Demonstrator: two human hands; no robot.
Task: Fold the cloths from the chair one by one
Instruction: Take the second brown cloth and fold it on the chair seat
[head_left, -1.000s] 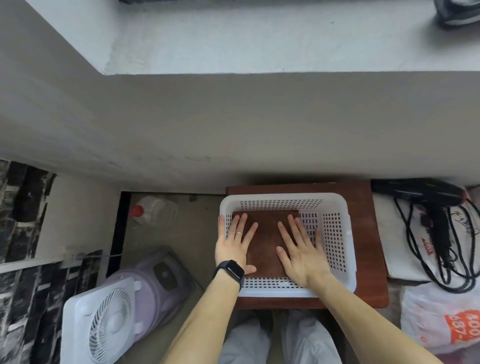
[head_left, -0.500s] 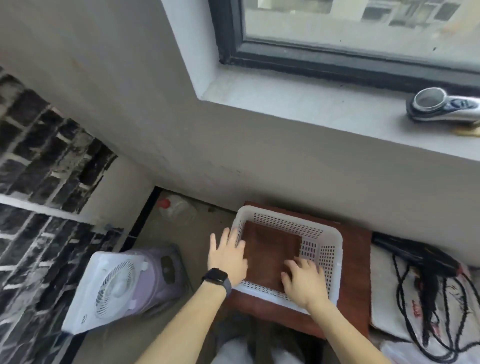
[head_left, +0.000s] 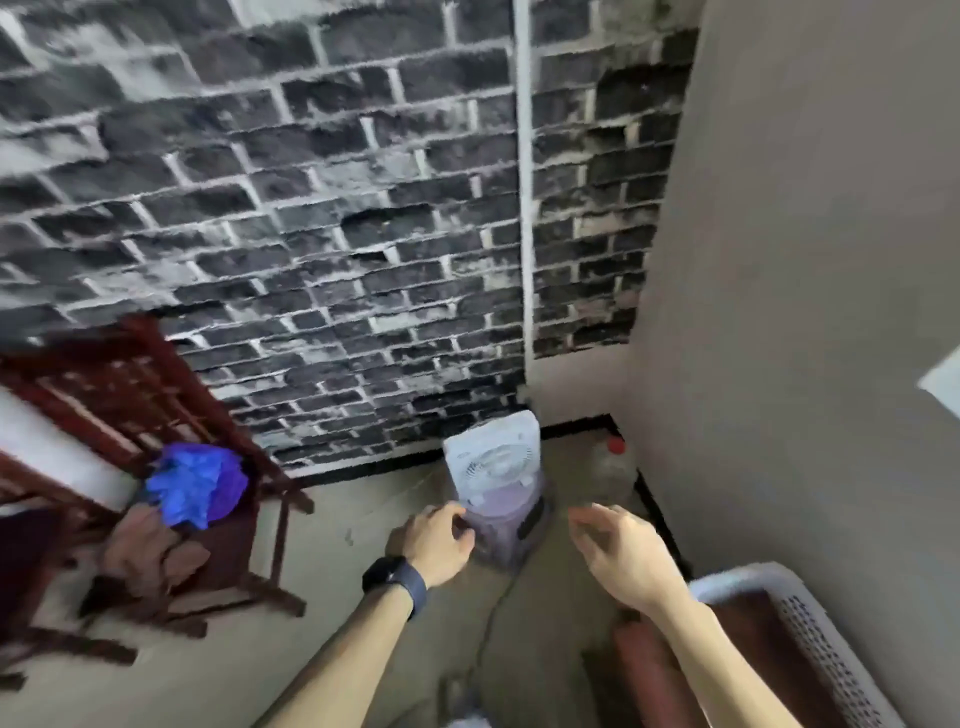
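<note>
Head view: hands had left the basket, person turned toward the chair.

Half a second earlier both hands pressed a folded brown cloth (head_left: 748, 642) into the white perforated basket (head_left: 748, 576). It lay there alone, so that piece looked done. Left hand (head_left: 434, 543) hung with fingers loosely curled and the right hand (head_left: 623, 556) with fingers relaxed and slightly spread, both holding nothing. The next cloths, a blue cloth (head_left: 197, 486) and brown cloths (head_left: 150, 556), sat piled on the red wooden chair (head_left: 156, 364), well apart to the left. Fetching one was likely next.
</note>
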